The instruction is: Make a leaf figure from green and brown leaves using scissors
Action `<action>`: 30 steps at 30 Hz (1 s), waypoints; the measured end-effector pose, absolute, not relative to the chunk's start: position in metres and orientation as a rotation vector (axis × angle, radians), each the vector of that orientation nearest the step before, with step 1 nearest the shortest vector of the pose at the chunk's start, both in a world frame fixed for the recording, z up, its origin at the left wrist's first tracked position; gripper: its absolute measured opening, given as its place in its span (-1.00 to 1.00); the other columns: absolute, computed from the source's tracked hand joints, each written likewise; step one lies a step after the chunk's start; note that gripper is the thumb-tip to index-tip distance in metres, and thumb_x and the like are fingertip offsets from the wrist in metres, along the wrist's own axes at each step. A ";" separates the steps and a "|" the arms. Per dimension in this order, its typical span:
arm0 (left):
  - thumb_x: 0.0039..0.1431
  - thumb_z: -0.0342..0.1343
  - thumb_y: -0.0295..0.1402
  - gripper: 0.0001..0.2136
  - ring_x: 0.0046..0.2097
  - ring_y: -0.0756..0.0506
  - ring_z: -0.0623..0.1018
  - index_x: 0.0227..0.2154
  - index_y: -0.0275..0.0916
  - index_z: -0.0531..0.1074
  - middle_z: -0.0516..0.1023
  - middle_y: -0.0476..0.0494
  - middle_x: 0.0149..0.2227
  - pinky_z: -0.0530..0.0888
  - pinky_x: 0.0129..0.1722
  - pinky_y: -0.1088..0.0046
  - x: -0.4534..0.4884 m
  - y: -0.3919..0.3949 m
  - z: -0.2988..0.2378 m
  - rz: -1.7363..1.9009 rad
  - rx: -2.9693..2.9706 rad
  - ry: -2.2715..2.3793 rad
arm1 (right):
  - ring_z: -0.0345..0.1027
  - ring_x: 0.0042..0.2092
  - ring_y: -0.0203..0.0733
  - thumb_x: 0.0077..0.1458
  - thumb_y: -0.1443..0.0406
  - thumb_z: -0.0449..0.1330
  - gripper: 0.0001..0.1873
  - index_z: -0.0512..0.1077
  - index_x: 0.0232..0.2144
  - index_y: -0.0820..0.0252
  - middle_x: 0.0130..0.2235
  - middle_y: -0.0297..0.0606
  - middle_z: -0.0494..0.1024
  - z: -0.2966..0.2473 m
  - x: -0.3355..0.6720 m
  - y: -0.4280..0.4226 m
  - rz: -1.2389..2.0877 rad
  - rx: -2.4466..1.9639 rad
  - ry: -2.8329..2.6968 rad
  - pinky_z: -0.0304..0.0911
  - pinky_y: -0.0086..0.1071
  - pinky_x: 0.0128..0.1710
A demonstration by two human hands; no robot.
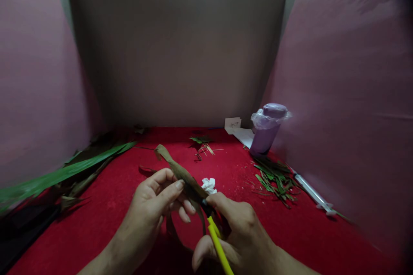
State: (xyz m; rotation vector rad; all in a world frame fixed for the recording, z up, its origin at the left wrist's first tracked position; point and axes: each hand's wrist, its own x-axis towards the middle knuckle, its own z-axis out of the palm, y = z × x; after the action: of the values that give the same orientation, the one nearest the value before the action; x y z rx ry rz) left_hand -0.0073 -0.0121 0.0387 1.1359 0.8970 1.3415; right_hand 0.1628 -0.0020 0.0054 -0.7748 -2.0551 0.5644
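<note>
In the head view my left hand [158,202] pinches a long brown dried leaf [174,167] between thumb and fingers. The leaf slants from a curled tip at upper left down toward my other hand, and a thin strip of it loops below. My right hand [238,223] is closed around a tool with yellow handles [219,245] and a dark head, which meets the lower right part of the leaf. Whether its jaws are open is hidden by my fingers and the leaf. Just behind the leaf lies a crumpled white tissue [209,185].
Long green leaves [80,172] and dried ones lie along the left side, beside a black object [29,227]. Toothpicks [209,149] lie ahead. At right are cut green scraps [274,178], a syringe [312,193], a purple container [266,135] and white papers [243,135]. Pink walls flank the red cloth [106,223].
</note>
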 end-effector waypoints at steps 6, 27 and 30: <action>0.09 0.07 -0.45 -0.94 -0.53 0.01 0.49 -0.45 -0.29 0.43 0.49 -0.03 -0.51 0.45 -0.58 0.55 -0.007 -0.013 0.041 1.371 1.137 0.880 | -0.13 -0.59 -0.42 -0.31 0.03 0.35 -0.50 0.32 -0.39 0.22 -0.56 -0.47 0.22 0.012 0.163 -0.003 0.596 -0.789 -2.083 -0.07 -0.52 -0.66; 0.05 0.11 -0.43 -0.95 -0.54 -0.01 0.51 -0.46 -0.28 0.43 0.52 -0.05 -0.50 0.45 -0.60 0.53 -0.007 -0.013 0.040 1.351 1.130 0.895 | -0.17 -0.54 -0.40 -0.23 -0.05 0.28 -0.47 0.27 -0.35 0.18 -0.54 -0.50 0.09 0.011 0.164 -0.001 0.946 -0.681 -2.039 -0.05 -0.50 -0.60; 0.04 0.12 -0.43 -0.95 -0.55 -0.01 0.51 -0.48 -0.28 0.42 0.51 -0.04 -0.52 0.45 -0.60 0.52 -0.007 -0.013 0.040 1.349 1.126 0.893 | -0.21 -0.54 -0.40 -0.28 -0.07 0.30 -0.46 0.25 -0.39 0.17 -0.55 -0.50 0.03 0.009 0.162 0.000 0.990 -0.680 -1.992 -0.12 -0.50 -0.63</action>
State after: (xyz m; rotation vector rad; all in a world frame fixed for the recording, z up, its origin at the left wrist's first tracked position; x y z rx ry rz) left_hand -0.0072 -0.0130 0.0402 1.1263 0.8933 1.3486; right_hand 0.1625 -0.0004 0.0089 -0.6803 -1.9922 0.9896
